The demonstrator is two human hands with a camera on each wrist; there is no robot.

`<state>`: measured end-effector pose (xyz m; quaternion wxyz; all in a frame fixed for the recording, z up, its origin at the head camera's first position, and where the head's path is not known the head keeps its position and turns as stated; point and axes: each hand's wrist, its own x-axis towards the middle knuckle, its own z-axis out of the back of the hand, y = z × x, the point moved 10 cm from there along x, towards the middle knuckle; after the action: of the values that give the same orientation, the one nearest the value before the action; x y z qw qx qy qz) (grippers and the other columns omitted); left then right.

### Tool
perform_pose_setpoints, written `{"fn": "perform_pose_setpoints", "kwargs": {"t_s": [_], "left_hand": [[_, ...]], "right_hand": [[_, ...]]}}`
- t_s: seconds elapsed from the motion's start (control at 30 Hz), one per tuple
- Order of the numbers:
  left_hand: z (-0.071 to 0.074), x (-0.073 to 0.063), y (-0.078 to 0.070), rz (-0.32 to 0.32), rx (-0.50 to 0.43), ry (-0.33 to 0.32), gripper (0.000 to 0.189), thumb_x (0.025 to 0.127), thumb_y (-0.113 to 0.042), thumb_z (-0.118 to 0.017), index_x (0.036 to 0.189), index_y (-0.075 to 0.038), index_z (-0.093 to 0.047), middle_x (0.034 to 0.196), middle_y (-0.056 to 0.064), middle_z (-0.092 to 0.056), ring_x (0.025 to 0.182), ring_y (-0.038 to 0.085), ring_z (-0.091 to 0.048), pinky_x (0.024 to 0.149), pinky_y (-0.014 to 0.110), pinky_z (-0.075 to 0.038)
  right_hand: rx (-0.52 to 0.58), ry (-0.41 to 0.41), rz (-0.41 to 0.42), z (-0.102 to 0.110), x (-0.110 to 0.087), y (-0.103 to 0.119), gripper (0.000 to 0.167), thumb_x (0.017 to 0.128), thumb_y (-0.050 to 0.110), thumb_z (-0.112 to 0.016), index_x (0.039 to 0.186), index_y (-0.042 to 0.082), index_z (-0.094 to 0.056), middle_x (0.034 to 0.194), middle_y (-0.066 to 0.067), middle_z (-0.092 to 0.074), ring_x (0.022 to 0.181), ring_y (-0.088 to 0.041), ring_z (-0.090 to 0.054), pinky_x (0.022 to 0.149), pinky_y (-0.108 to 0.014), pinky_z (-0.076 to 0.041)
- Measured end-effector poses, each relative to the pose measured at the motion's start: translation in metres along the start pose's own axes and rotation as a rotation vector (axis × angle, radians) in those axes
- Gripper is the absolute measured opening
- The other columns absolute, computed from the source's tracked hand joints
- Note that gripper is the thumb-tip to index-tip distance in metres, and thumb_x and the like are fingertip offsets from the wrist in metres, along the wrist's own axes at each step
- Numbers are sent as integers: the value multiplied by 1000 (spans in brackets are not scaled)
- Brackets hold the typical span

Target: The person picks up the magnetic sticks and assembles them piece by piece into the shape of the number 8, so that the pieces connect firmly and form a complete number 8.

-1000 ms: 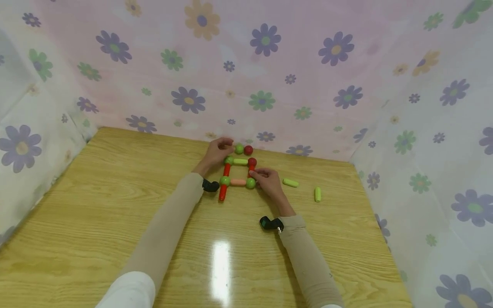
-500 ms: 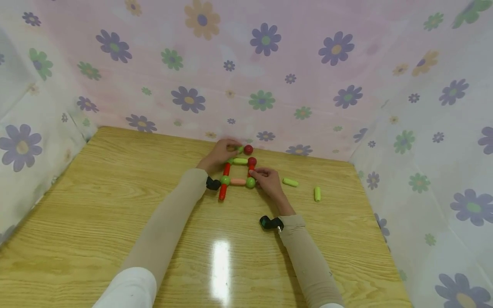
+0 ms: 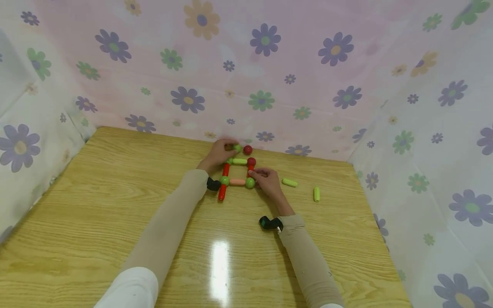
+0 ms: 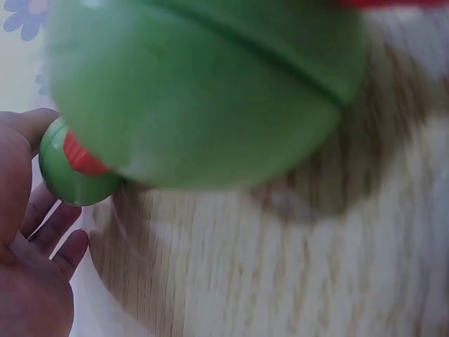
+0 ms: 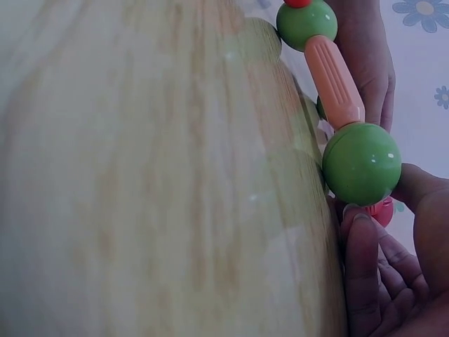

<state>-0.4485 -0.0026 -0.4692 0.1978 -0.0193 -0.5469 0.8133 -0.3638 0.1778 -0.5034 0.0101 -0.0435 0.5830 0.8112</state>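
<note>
Just behind the far left corner of a square frame (image 3: 225, 170) of balls and rods, a person's left hand (image 3: 219, 155) pinches a loose green ball (image 3: 237, 148) between thumb and index finger. The right hand (image 3: 268, 182) is nearly closed on the frame's right side, thumb and fingertips gripping its red rod (image 3: 251, 168). The frame has three glossy green corner balls and one dark red ball (image 3: 251, 161) at far right. Its ridged orange rod (image 5: 334, 81) forms the near side and a yellow-green rod (image 3: 239, 161) the far side, both running left to right; red rods form the other sides, running front to back. From its near left corner, a red end rod (image 3: 222, 192) points toward the person. A loose red ball (image 3: 247, 150) sits behind the frame; two loose yellow-green rods (image 3: 289, 182) lie to its right, the nearer roughly sideways, the farther pointing toward the person.
</note>
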Motion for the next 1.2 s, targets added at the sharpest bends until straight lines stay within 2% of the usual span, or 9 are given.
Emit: {"fn": "perform_pose_setpoints", "kwargs": {"t_s": [0.2, 0.47, 0.53, 0.6, 0.77, 0.9, 1.03, 1.1, 1.2], "left_hand": [[-3, 1, 8, 54, -80, 11, 29, 99, -10, -67, 126, 2, -65, 132, 18, -58, 119, 33, -56, 101, 45, -49], [3, 7, 14, 123, 54, -34, 32, 96, -13, -72, 124, 1, -66, 128, 16, -59, 116, 30, -56, 103, 42, -47], [5, 7, 14, 125, 63, -48, 31, 96, -13, -72, 123, 2, -67, 127, 17, -60, 117, 31, -57, 104, 42, -46], [8, 5, 17, 138, 10, -63, 32, 96, -12, -72, 124, 3, -67, 127, 18, -62, 117, 31, -58, 104, 41, -47], [23, -9, 27, 192, -234, -110, 39, 99, -12, -67, 134, 3, -60, 130, 20, -61, 118, 32, -59, 100, 40, -50], [36, -23, 38, 222, -369, -116, 46, 101, -16, -65, 141, 2, -54, 136, 24, -58, 124, 36, -58, 103, 43, -49], [41, -37, 50, 290, -432, -123, 49, 101, -21, -66, 142, 2, -54, 136, 22, -59, 117, 27, -59, 94, 31, -49], [41, -47, 51, 328, -435, -112, 51, 101, -24, -66, 143, 0, -53, 136, 18, -60, 113, 20, -58, 88, 25, -47], [40, -65, 51, 366, -426, -79, 53, 102, -27, -66, 146, -2, -50, 137, 16, -57, 114, 20, -56, 89, 26, -46]], "right_hand": [[-3, -9, -9, 1, -1, -1, 31, 97, 29, -72, 115, 3, -73, 97, -10, -75, 71, -7, -65, 63, -21, -53], [3, -7, -3, -1, 0, -1, 30, 97, 28, -72, 114, 3, -74, 96, -10, -76, 71, -8, -66, 63, -22, -55], [1, -6, -2, -2, -1, 0, 30, 97, 28, -72, 114, 3, -74, 95, -9, -76, 71, -8, -66, 63, -22, -55], [1, -6, 1, -2, -1, 1, 30, 97, 28, -72, 114, 2, -74, 94, -8, -76, 70, -8, -66, 63, -22, -54], [2, -4, 16, -1, -1, 1, 32, 98, 27, -71, 115, 0, -73, 97, -11, -76, 68, -7, -65, 62, -21, -54], [-10, -13, 21, 0, -1, 0, 33, 98, 27, -71, 116, 1, -74, 106, -17, -74, 70, -6, -65, 63, -21, -54], [-18, -14, 11, 0, 0, 1, 34, 97, 30, -72, 117, 3, -74, 111, -17, -73, 71, -7, -65, 64, -21, -54], [-22, -18, 9, 0, -1, 2, 35, 97, 31, -72, 118, 3, -74, 111, -17, -74, 71, -7, -65, 64, -22, -54], [-23, -24, 5, 0, -2, 2, 36, 97, 31, -72, 118, 2, -74, 110, -17, -74, 71, -7, -65, 64, -22, -54]]}}
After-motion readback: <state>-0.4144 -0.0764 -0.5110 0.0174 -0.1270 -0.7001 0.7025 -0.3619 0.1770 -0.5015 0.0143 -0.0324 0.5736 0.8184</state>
